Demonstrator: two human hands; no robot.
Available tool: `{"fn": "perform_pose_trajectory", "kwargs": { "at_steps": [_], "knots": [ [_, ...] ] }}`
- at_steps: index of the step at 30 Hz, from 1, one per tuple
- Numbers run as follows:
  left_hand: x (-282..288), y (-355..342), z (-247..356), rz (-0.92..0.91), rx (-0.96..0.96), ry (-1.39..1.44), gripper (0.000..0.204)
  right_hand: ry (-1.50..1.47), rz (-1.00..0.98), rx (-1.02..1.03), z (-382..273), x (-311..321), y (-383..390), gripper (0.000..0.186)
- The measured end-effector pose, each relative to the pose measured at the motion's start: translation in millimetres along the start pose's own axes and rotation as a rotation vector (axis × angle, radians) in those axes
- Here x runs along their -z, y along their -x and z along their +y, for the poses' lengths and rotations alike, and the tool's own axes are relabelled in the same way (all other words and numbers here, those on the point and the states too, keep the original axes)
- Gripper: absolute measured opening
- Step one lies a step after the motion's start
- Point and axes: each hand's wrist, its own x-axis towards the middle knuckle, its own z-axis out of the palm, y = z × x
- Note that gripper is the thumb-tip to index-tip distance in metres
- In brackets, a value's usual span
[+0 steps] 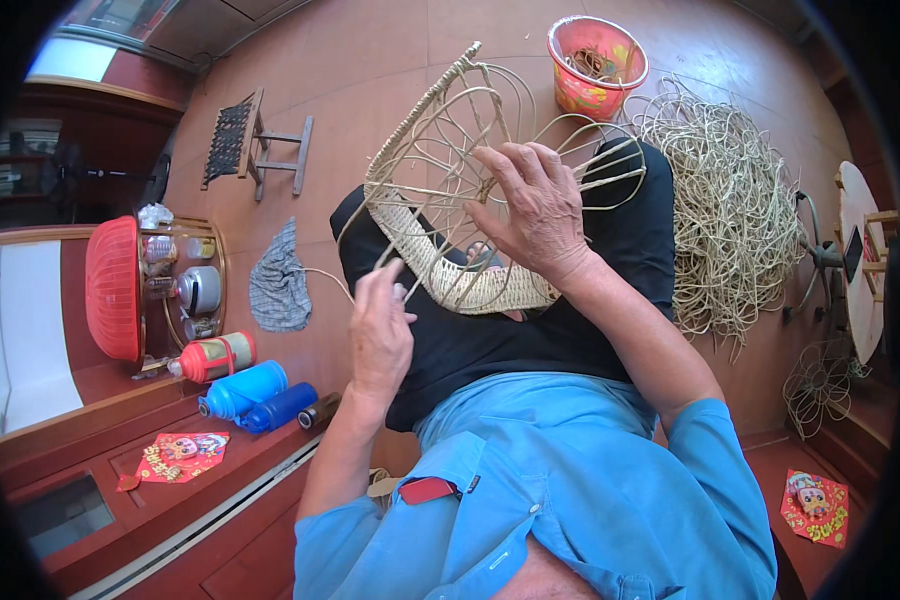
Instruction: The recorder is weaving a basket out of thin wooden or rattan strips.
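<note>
A part-woven straw basket (495, 290) rests across my lap, its pale braided band bent in an angle. Thin cords loop out of the band and cross one another in an open web. My right hand (538, 205) curls over this web from the right, thumb and fingers around the crossing cords. Beside the band's left side, my left hand (378, 325) has its fingers pinched together on a thin straw cord (328, 277), which trails off to the left. My fingers partly hide where the cord meets the weave.
A big heap of loose straw cord (725, 210) lies right of my legs. Beyond stands a red bucket (598, 95) with brown strands inside. On the left are a wooden stool (235, 140), a grey cloth (282, 280), a blue flask (245, 388) and a red dome cover (115, 288).
</note>
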Motion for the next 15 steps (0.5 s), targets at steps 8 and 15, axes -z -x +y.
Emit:
{"fn": "perform_pose_trajectory", "kwargs": {
  "at_steps": [8,15],
  "knots": [
    [5.0,-16.5,-15.4,0.117,0.098,-0.223,0.021,-0.041,0.014,-0.044,-3.0,-6.2,-3.0,0.054],
    [9.2,-42.1,-6.9,0.215,-0.146,-0.618,0.025,-0.055,0.005,-0.052,-3.2,-8.7,-0.8,0.05]
  ]
}}
